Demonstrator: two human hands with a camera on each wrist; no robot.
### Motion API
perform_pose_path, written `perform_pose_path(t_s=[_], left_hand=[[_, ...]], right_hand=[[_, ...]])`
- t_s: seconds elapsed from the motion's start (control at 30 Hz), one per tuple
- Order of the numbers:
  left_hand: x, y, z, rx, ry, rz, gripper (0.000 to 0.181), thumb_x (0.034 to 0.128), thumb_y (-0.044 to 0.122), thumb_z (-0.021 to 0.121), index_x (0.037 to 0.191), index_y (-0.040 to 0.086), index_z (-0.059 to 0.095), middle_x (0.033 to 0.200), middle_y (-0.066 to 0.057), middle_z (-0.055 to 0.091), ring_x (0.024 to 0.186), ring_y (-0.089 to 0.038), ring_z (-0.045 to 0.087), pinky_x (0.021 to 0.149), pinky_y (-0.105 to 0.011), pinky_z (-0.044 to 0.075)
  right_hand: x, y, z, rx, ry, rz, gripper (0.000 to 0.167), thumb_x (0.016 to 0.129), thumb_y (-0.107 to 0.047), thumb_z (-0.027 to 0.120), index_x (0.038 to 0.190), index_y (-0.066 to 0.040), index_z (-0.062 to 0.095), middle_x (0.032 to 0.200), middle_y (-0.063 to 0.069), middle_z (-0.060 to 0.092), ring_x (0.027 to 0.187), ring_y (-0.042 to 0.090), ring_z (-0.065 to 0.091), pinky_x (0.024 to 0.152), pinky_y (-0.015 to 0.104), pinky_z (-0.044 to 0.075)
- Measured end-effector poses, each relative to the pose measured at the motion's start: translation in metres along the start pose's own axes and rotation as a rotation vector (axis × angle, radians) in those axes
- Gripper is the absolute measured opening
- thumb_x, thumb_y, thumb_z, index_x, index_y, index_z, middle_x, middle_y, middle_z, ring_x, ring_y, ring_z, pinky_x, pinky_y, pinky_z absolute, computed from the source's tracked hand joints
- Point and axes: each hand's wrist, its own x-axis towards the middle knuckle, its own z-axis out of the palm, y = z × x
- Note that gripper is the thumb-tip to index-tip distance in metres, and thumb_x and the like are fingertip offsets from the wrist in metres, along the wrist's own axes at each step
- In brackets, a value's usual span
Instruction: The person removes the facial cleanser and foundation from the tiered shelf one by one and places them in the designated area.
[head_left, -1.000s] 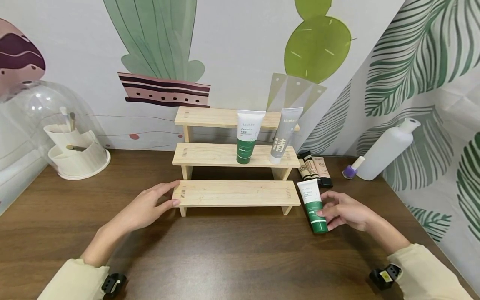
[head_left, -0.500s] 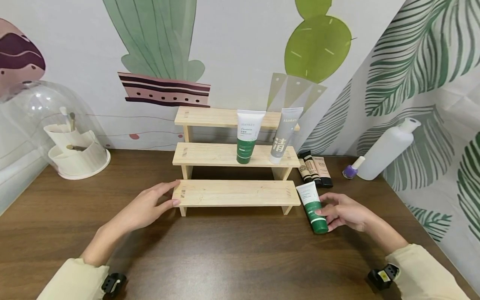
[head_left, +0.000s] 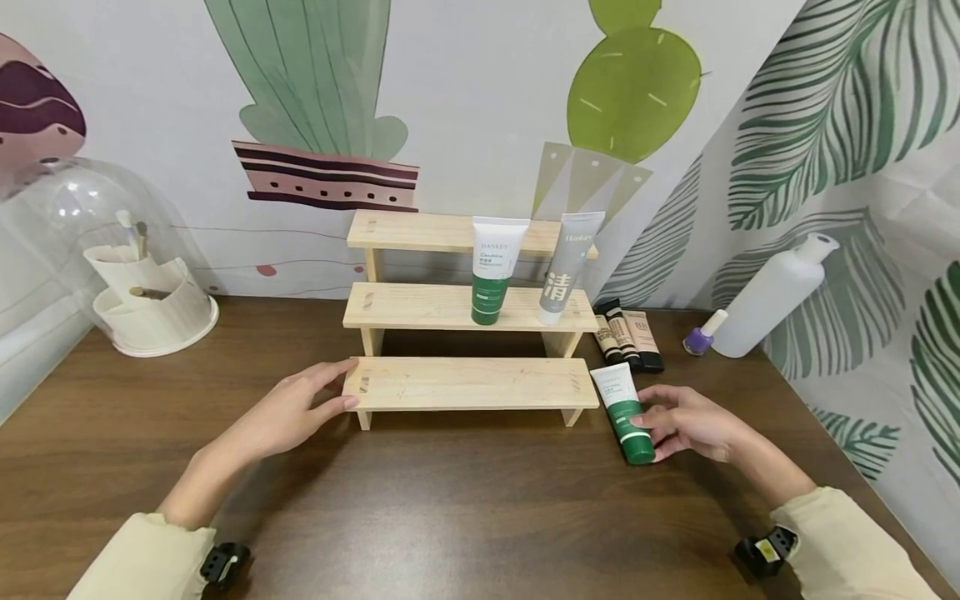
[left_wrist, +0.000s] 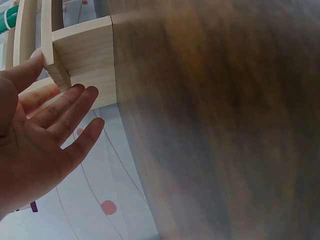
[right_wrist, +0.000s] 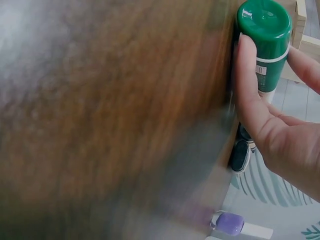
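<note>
A tiered wooden stand (head_left: 471, 385) stands on the table. My left hand (head_left: 288, 410) holds the left end of its lowest step, thumb and index finger at the board and the other fingers fairly straight in the left wrist view. Right of the stand, my right hand (head_left: 690, 423) grips a green-and-white squeeze tube (head_left: 624, 412), its green cap toward me. In the right wrist view the green cap (right_wrist: 265, 22) lies between thumb and fingers, close to the table; whether it touches is unclear. Another green-and-white tube (head_left: 495, 271) and a grey tube (head_left: 570, 268) stand cap-down on the middle step.
Several small cosmetic tubes (head_left: 642, 342) lie behind the right hand. Further right are a purple nail polish bottle (head_left: 699, 340) and a white bottle (head_left: 772, 296). At the far left, a clear dome (head_left: 75, 200) covers a white brush holder (head_left: 153, 304). Patterned walls enclose the table.
Very little differs: the right hand and its squeeze tube have shifted slightly toward me and to the left. The left hand stays at the stand's end.
</note>
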Motion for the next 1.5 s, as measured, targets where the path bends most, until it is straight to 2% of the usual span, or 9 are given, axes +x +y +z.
perform_pose_path(t_s=[0.23, 0.47, 1.07, 1.5], left_hand=[[0.0, -0.001, -0.001, 0.0, -0.003, 0.002, 0.051, 0.0907, 0.023, 0.058, 0.13, -0.006, 0.045, 0.129, -0.023, 0.047, 0.117, -0.037, 0.045, 0.094, -0.052, 0.036], [0.001, -0.002, 0.0, 0.007, -0.002, 0.013, 0.05, 0.0902, 0.021, 0.059, 0.129, -0.007, 0.045, 0.129, -0.023, 0.048, 0.112, -0.036, 0.05, 0.092, -0.05, 0.039], [0.0, -0.001, 0.0, 0.008, 0.007, 0.014, 0.05, 0.0902, 0.021, 0.059, 0.13, -0.005, 0.045, 0.126, -0.023, 0.049, 0.112, -0.036, 0.05, 0.092, -0.051, 0.039], [0.0, 0.0, 0.001, 0.0, 0.002, 0.006, 0.05, 0.0903, 0.022, 0.059, 0.13, -0.005, 0.045, 0.127, -0.023, 0.049, 0.109, -0.035, 0.052, 0.091, -0.05, 0.04]], right_hand=[[-0.003, 0.0, -0.003, 0.01, 0.004, -0.007, 0.064, 0.089, -0.009, 0.058, 0.133, 0.013, 0.016, 0.092, 0.015, 0.052, 0.074, 0.021, 0.058, 0.066, 0.041, 0.054], [-0.004, 0.001, -0.004, -0.002, 0.009, -0.031, 0.064, 0.089, -0.008, 0.057, 0.134, 0.012, 0.017, 0.091, 0.015, 0.053, 0.075, 0.021, 0.056, 0.066, 0.044, 0.054], [-0.011, -0.002, -0.008, -0.054, 0.027, -0.044, 0.066, 0.087, -0.011, 0.061, 0.133, 0.012, 0.019, 0.091, 0.013, 0.056, 0.075, 0.021, 0.058, 0.065, 0.043, 0.054], [-0.013, -0.028, -0.013, -0.189, 0.068, -0.125, 0.063, 0.087, -0.011, 0.062, 0.131, 0.014, 0.024, 0.091, 0.017, 0.059, 0.074, 0.024, 0.062, 0.068, 0.041, 0.054]])
